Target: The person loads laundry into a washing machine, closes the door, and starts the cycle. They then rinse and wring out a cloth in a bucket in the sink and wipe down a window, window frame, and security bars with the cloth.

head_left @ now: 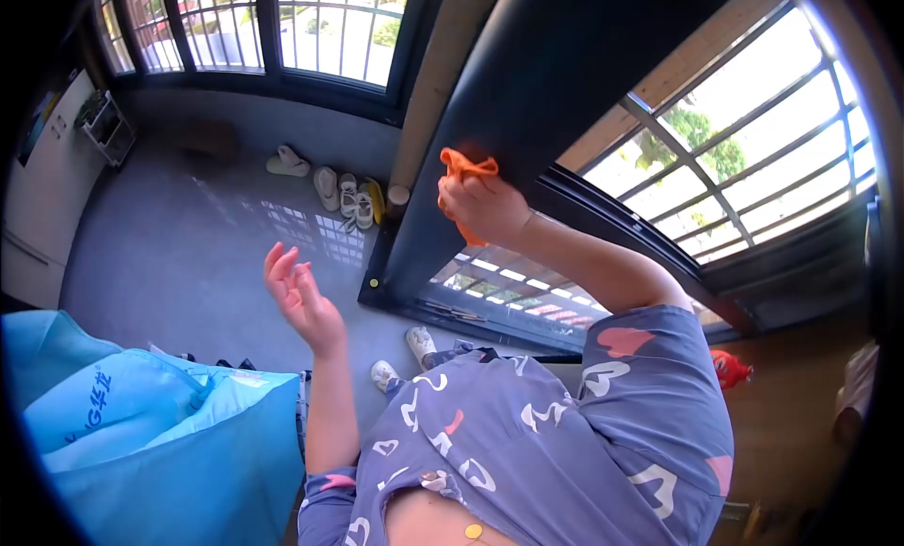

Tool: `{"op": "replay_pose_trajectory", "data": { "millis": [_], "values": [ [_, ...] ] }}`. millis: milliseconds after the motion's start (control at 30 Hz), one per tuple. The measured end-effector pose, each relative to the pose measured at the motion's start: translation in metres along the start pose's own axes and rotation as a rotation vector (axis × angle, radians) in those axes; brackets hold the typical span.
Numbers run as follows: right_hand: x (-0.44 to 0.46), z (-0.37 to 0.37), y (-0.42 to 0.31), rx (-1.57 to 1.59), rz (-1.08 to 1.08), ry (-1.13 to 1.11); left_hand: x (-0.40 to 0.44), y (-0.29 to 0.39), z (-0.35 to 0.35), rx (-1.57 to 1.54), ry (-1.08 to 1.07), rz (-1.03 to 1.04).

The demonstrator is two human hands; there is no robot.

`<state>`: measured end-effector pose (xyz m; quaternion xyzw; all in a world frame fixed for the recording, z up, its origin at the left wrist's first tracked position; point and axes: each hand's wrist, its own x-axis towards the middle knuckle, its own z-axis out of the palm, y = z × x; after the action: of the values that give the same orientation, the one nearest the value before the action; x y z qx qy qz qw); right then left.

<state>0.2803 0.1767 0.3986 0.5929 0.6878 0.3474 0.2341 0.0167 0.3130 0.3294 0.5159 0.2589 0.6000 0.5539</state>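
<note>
My right hand [488, 210] grips a bunched orange cloth [468, 160]. The cloth lies against a broad dark panel [508, 94] that looks like a door or window frame; part of it is hidden under my fingers. My left hand [306, 301] is raised over the floor, empty, with its fingers apart and loosely curled. Closest to that hand on the lower left is a large light-blue bag [188, 452] with dark printed lettering.
Several shoes [348, 196] stand along the far wall, near a small round container [398, 196]. A white cabinet [47, 188] and a small rack [110, 127] are at the left. Barred windows [330, 28] let in bright light. A red object [730, 368] sits at the right.
</note>
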Motion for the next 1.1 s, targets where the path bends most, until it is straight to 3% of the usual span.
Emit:
{"op": "replay_pose_trajectory", "data": {
  "millis": [33,100,233,300,333,467,567,633,667,733,767,833,900,967,1000,1067,1100],
  "values": [
    [-0.017,0.007,-0.009,-0.056,0.004,0.232,0.000,0.002,-0.002,-0.002,-0.012,-0.034],
    [-0.055,0.002,-0.009,0.008,0.029,0.081,-0.002,0.003,-0.002,0.011,-0.050,-0.056],
    [-0.095,0.010,0.013,0.079,0.157,0.187,-0.005,-0.015,0.012,0.016,-0.127,-0.059],
    [-0.078,0.005,0.001,0.276,0.416,0.272,-0.009,-0.015,0.022,0.038,-0.178,-0.093],
    [-0.061,-0.031,-0.005,0.341,0.455,0.117,-0.010,-0.011,0.034,0.014,-0.193,-0.086],
    [-0.048,0.064,-0.098,0.182,0.307,0.055,-0.013,0.010,0.043,0.000,-0.260,-0.028],
    [-0.051,0.093,-0.112,0.081,0.119,0.283,-0.015,0.007,0.020,0.061,-0.231,0.013],
    [-0.043,0.048,-0.080,0.745,0.355,-0.234,-0.019,-0.001,-0.023,0.155,-0.208,-0.014],
    [-0.045,0.040,-0.069,0.754,0.319,-0.231,-0.022,-0.010,-0.040,0.162,-0.138,-0.064],
    [-0.050,0.028,-0.065,0.346,0.629,0.470,-0.031,-0.013,-0.057,0.246,-0.041,-0.119],
    [-0.050,0.030,-0.077,0.368,0.620,0.470,-0.036,-0.011,-0.058,0.264,-0.028,-0.125],
    [-0.052,0.052,-0.098,0.285,0.619,0.259,-0.043,-0.011,-0.043,0.224,-0.017,-0.162],
    [-0.063,0.073,-0.135,0.237,0.566,0.272,-0.052,-0.007,-0.032,0.173,-0.048,-0.156],
    [-0.078,0.096,-0.171,0.678,0.548,0.112,-0.061,-0.007,-0.026,0.163,-0.173,-0.137],
    [-0.079,0.088,-0.174,0.680,0.549,0.118,-0.068,-0.015,-0.025,0.147,-0.216,-0.177],
    [-0.084,0.067,-0.176,1.131,0.900,-0.235,-0.090,-0.034,-0.022,0.227,-0.363,-0.432],
    [-0.084,0.052,-0.170,1.133,0.915,-0.232,-0.100,-0.040,-0.015,0.226,-0.497,-0.610]
  ]
}}
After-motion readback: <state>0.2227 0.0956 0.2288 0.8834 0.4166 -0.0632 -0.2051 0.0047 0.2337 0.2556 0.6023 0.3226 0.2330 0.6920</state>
